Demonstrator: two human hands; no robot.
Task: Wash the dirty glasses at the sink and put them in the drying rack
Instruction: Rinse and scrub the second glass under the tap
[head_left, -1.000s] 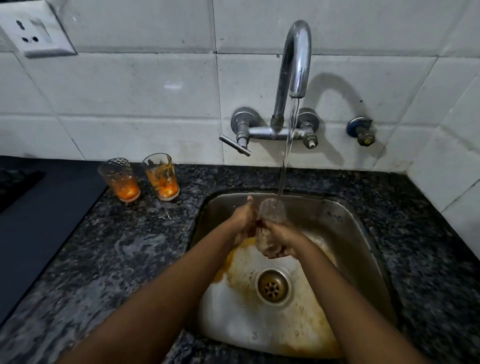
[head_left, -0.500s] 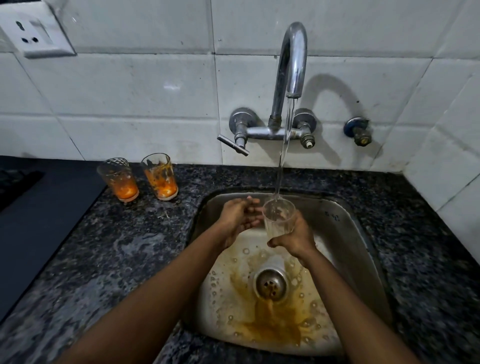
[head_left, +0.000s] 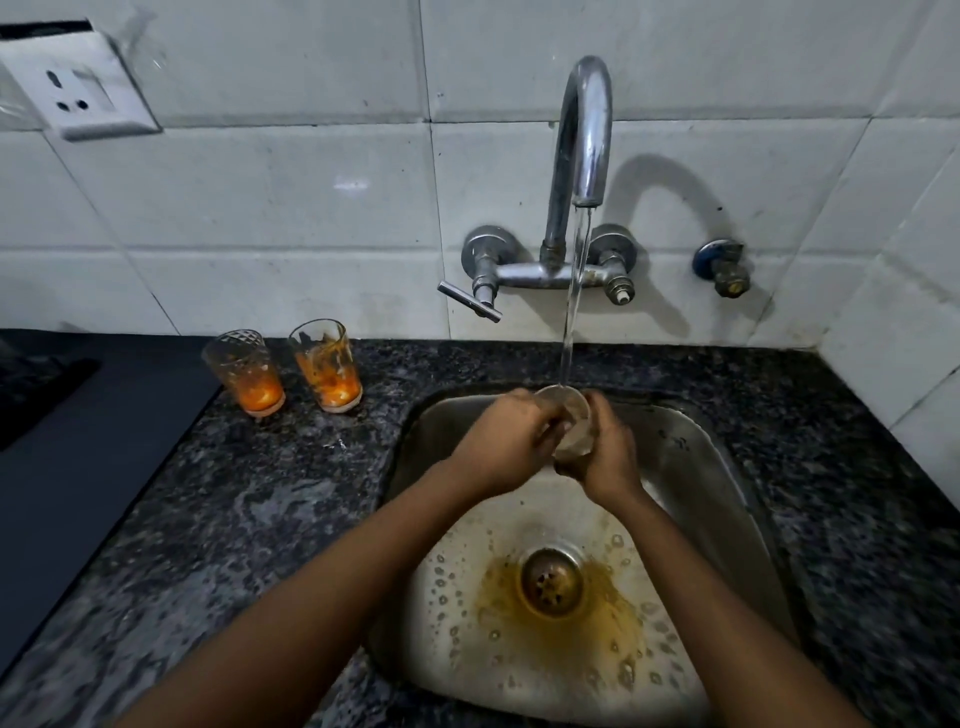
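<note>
Flanking the sink, two dirty glasses left on the counter.

Single head view, close, looking forward-down into sink.

We saw our two forearms bare from the bottom edge up to the wrists. Our left hand and right hand were bare too. Our fingers looked wet and blurred.
</note>
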